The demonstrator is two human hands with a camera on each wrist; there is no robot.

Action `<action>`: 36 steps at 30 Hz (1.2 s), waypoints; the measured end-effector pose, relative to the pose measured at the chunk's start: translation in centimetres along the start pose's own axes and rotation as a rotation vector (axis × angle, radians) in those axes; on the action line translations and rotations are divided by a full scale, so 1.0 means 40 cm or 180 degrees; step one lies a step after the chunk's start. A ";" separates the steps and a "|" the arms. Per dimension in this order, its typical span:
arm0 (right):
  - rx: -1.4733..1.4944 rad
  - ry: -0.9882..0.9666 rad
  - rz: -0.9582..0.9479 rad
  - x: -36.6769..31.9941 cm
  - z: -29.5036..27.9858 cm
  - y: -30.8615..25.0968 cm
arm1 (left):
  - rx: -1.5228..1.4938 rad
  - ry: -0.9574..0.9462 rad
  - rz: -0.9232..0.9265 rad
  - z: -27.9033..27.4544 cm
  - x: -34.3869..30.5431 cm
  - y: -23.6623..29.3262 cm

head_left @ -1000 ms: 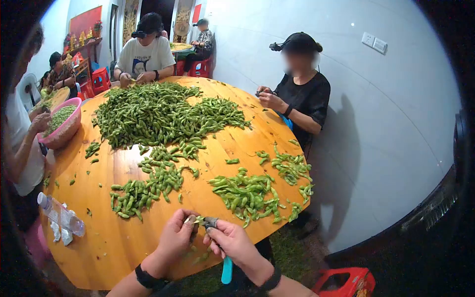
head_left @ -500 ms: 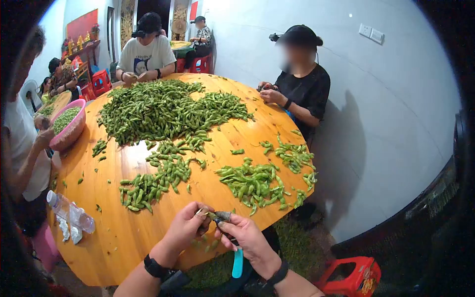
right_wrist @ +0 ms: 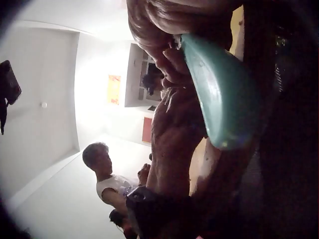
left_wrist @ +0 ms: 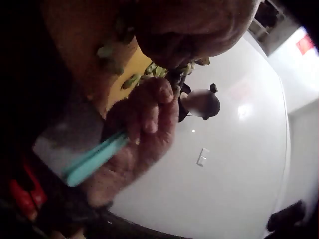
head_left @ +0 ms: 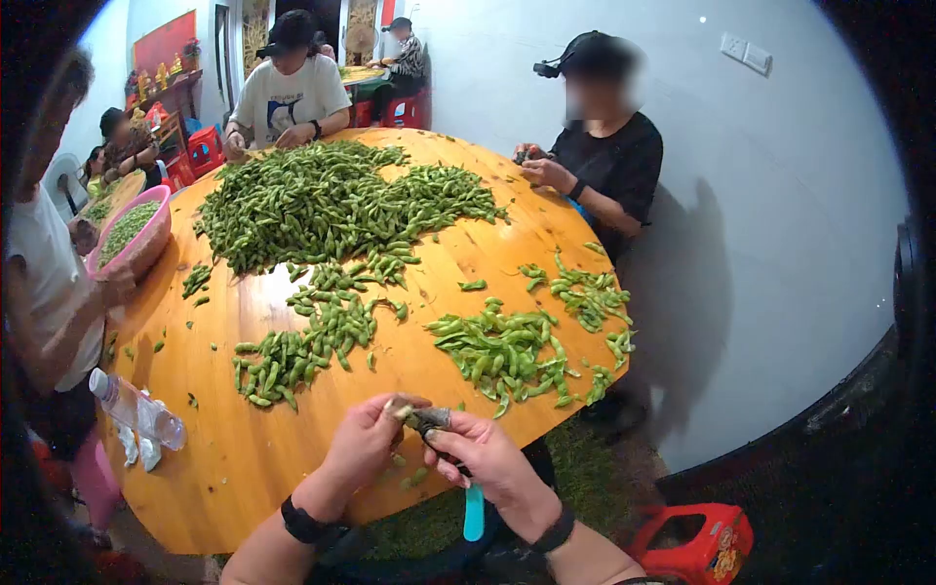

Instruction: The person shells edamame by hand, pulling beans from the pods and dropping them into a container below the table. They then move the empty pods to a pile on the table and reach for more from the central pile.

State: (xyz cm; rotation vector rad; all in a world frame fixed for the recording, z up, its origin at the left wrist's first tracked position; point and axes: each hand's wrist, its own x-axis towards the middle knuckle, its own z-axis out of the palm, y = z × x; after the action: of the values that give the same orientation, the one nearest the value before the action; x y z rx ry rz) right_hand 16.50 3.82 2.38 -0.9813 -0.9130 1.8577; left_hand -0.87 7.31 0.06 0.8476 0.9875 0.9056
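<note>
In the head view, my left hand [head_left: 359, 447] pinches a pale green bean pod [head_left: 402, 411] just over the table's near edge. My right hand [head_left: 492, 463] meets it from the right, fingertips close to the pod, and grips a tool whose teal handle [head_left: 474, 513] sticks out below the palm. Its working end is hidden among the fingers. A grey cover [head_left: 435, 417] wraps one right fingertip. The left wrist view shows the right fingers curled above the teal handle [left_wrist: 94, 162]; in the right wrist view the handle [right_wrist: 219, 99] looms large and the left hand is dark.
A big heap of pods [head_left: 322, 200] covers the round wooden table's [head_left: 229, 468] far half. Smaller piles lie left [head_left: 283, 361] and right [head_left: 502, 351]. A plastic bottle [head_left: 136, 408] and a pink basin of beans [head_left: 132, 234] are at left; a red stool [head_left: 692, 541] is at right. Other people sit around.
My hands stay together at the near edge, the fingers shifting slightly around the pod. The person at left has lowered an arm beside the basin. The head view has shifted a little.
</note>
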 end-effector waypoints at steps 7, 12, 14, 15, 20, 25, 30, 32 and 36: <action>-0.0452 -0.0148 0.0020 -0.015 0.003 -0.034 | 0.2295 -0.0500 0.1764 -0.006 -0.026 0.054; -0.0185 -0.0431 0.0237 -0.007 -0.037 -0.051 | 0.2199 -0.0724 0.1978 -0.002 -0.025 0.057; -0.0126 -0.0487 0.0333 0.000 -0.048 -0.050 | 0.2643 -0.0742 0.2255 -0.006 -0.022 0.055; -0.0046 -0.0505 0.0364 0.004 -0.053 -0.043 | 0.2648 -0.0734 0.2223 -0.005 -0.024 0.056; 0.0093 -0.0434 0.0478 0.002 -0.049 -0.040 | 0.3033 -0.0530 0.2132 -0.029 -0.016 0.048; -0.0093 -0.0245 0.0508 0.019 -0.030 -0.040 | 0.2128 -0.0145 0.1585 -0.020 -0.012 0.031; -0.0639 0.0107 0.0175 0.035 -0.015 -0.027 | 0.0946 -0.0215 0.0811 -0.022 -0.005 0.024; -0.0785 0.0258 -0.0005 0.039 -0.003 -0.025 | 0.0329 -0.0282 0.0414 -0.015 0.002 0.025; -0.1220 0.0335 -0.0368 0.044 -0.003 -0.014 | 0.0207 -0.0048 0.0506 -0.015 0.009 0.015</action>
State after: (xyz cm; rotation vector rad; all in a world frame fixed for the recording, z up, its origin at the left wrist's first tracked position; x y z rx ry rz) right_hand 16.18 5.65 2.32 -1.2145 -1.2619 1.5489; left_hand -1.46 7.95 0.31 0.9974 0.9504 1.0048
